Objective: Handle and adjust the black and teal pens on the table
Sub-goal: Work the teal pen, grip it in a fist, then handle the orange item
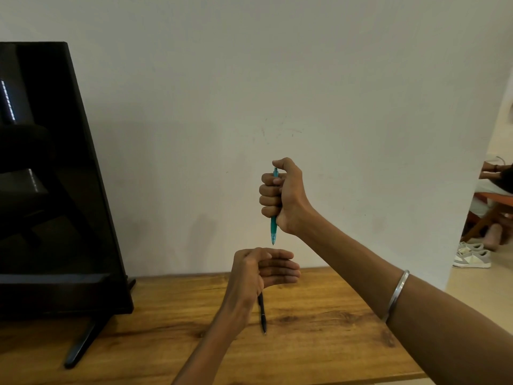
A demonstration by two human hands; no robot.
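Observation:
My right hand [283, 195] is raised in front of the wall, closed in a fist around the teal pen [273, 230]. The pen stands upright with its tip pointing down and my thumb resting over its top end. Just below the tip, my left hand [263, 270] hovers over the table with its fingers stretched out flat and the palm turned to the right. The black pen [262, 315] lies on the wooden table [333, 343] beneath the left hand; its far end is hidden behind the hand.
A black monitor [55, 190] on a stand fills the table's left side, its foot [83, 345] reaching toward the front. A white wall rises right behind the table. At the far right are a seated person's legs and a pair of shoes [472, 255] on the floor.

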